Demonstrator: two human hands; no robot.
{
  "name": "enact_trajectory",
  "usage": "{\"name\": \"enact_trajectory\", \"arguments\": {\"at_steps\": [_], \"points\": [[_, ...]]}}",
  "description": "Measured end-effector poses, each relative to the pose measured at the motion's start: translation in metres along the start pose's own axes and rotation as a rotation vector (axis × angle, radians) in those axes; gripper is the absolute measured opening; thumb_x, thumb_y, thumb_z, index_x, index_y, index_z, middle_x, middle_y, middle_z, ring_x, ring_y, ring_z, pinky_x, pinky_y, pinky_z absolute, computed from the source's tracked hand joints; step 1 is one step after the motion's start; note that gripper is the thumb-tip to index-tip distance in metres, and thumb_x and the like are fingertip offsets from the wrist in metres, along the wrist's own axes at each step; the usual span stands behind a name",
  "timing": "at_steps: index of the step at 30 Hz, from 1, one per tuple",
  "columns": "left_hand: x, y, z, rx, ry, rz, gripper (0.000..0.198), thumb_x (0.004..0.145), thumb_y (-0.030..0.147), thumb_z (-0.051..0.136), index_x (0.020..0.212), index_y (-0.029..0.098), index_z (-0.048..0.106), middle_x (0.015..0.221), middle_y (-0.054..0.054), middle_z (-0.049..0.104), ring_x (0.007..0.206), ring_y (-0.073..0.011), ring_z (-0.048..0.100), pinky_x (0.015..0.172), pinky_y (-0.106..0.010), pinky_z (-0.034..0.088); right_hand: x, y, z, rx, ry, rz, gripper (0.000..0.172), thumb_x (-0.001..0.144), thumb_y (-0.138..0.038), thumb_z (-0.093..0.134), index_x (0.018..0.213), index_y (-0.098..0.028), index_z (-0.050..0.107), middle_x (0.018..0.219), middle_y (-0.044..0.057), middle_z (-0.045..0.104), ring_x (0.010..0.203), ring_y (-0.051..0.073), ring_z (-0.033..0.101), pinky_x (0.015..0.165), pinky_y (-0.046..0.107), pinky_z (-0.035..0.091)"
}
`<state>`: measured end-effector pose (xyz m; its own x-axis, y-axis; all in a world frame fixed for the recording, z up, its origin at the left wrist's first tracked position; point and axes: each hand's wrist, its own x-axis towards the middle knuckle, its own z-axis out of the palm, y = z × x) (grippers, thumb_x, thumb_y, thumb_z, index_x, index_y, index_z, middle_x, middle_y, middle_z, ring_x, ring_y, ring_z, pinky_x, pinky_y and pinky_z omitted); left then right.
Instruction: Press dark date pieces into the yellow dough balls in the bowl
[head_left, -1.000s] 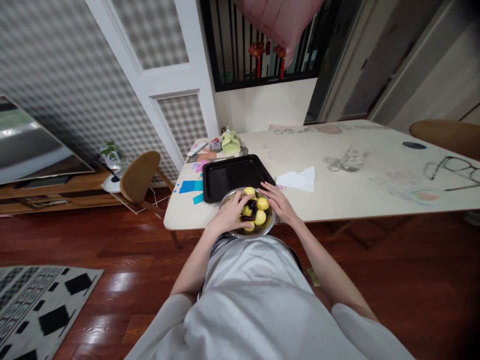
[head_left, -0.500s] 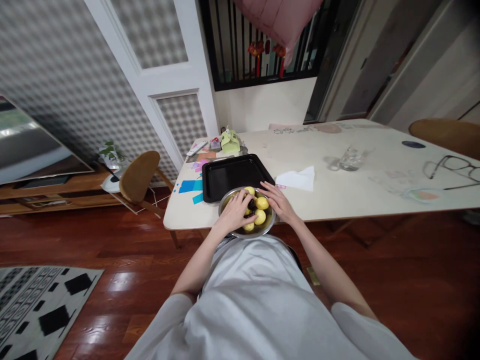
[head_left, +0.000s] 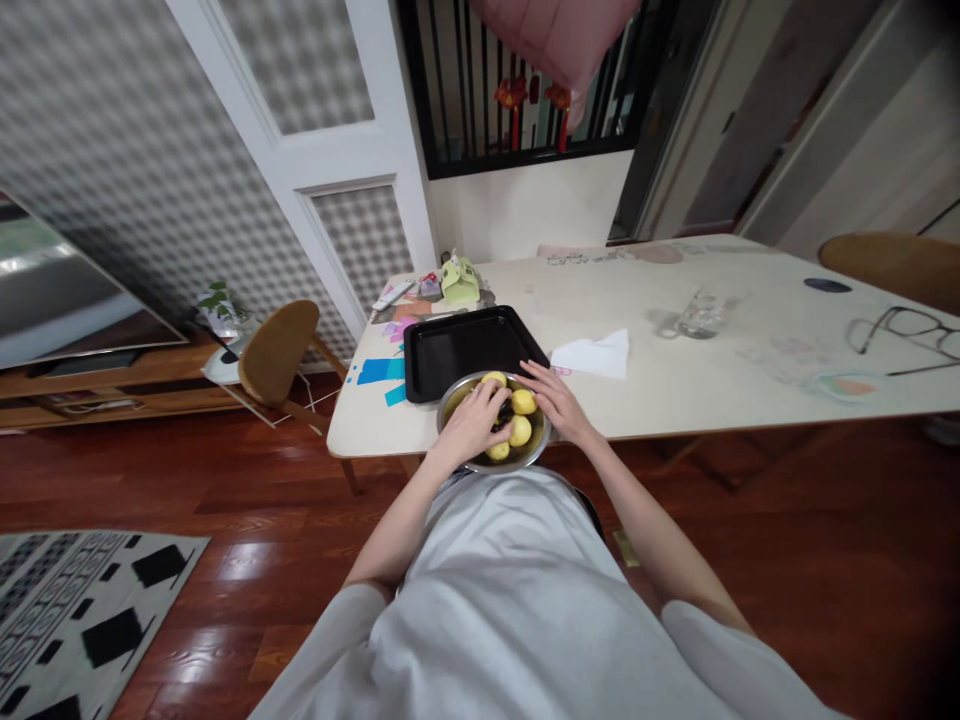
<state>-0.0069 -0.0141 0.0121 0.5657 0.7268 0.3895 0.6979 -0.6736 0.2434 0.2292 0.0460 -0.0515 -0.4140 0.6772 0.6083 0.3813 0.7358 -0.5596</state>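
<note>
Left hand [head_left: 475,420] inside round metal bowl [head_left: 538,438]

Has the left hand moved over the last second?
Yes: slightly to the right, judged against the black tray; the left hand now reaches farther across the metal bowl.

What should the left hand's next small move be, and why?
Probably to draw its fingers together on the dark pieces: the left hand is already inside the metal bowl, its fingers at the dark pieces among the yellow fruits, though its grip is partly hidden. The right hand, at the opposite rim, looks placed to steady the bowl.
</note>
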Motion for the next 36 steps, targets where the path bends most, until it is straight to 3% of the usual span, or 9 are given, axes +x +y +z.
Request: {"name": "enact_trajectory", "arguments": {"at_steps": [3,9,13,20,25,30,36], "points": [[0.001,0.000,0.000,-0.029,0.001,-0.012,0.034,0.094,0.025,0.066,0.124,0.023,0.052,0.127,-0.012,0.058,0.121,-0.0312,0.062,0.104,-0.049,0.056,0.000,0.000,0.000,0.004,0.002,0.002,0.056,0.110,-0.059,0.033,0.151,-0.034,0.060,0.166,0.004,0.048,0.158,0.029,0.038,0.131,0.060,0.029],[0.000,0.000,-0.002,-0.076,0.010,-0.081,0.035,0.090,0.027,0.071,0.119,0.023,0.052,0.126,-0.012,0.058,0.108,-0.0286,0.065,0.089,-0.042,0.061,0.000,0.001,0.000,0.006,0.000,-0.009,0.054,0.110,-0.057,0.034,0.151,-0.034,0.059,0.166,0.004,0.048,0.158,0.029,0.038,0.132,0.060,0.028],[0.000,0.001,-0.002,-0.032,-0.017,-0.058,0.034,0.089,0.026,0.071,0.120,0.024,0.055,0.126,-0.011,0.058,0.104,-0.0270,0.066,0.087,-0.041,0.060,0.000,0.001,0.000,-0.005,-0.004,0.000,0.054,0.110,-0.058,0.034,0.152,-0.035,0.058,0.167,0.003,0.047,0.158,0.029,0.038,0.132,0.061,0.029],[0.000,-0.005,-0.006,-0.063,-0.066,0.047,0.034,0.086,0.024,0.076,0.118,0.025,0.064,0.127,-0.011,0.061,0.122,-0.0298,0.062,0.103,-0.044,0.056,0.000,0.001,0.000,-0.001,-0.006,0.002,0.054,0.110,-0.058,0.034,0.152,-0.034,0.059,0.167,0.003,0.047,0.158,0.029,0.038,0.132,0.060,0.028],[0.000,-0.013,-0.010,-0.125,-0.128,0.149,0.029,0.087,0.022,0.075,0.114,0.024,0.067,0.125,-0.009,0.066,0.125,-0.0291,0.062,0.114,-0.046,0.050,0.000,0.002,0.000,-0.003,-0.003,-0.004,0.054,0.110,-0.057,0.034,0.151,-0.034,0.059,0.166,0.004,0.049,0.158,0.029,0.038,0.131,0.061,0.028],[0.003,-0.014,-0.002,-0.179,-0.040,0.167,0.012,0.097,0.020,0.059,0.104,0.022,0.068,0.114,-0.009,0.069,0.113,-0.0244,0.067,0.104,-0.039,0.055,0.000,0.001,0.000,-0.006,-0.005,0.001,0.056,0.110,-0.059,0.032,0.151,-0.034,0.060,0.165,0.004,0.049,0.157,0.029,0.039,0.131,0.061,0.029],[0.004,-0.019,-0.003,-0.285,0.031,0.154,0.014,0.102,0.024,0.053,0.099,0.021,0.067,0.101,-0.008,0.071,0.101,-0.0222,0.068,0.096,-0.036,0.056,0.000,0.002,0.000,-0.013,-0.005,-0.006,0.055,0.110,-0.058,0.033,0.151,-0.034,0.059,0.166,0.003,0.048,0.157,0.029,0.039,0.131,0.060,0.029]]}}
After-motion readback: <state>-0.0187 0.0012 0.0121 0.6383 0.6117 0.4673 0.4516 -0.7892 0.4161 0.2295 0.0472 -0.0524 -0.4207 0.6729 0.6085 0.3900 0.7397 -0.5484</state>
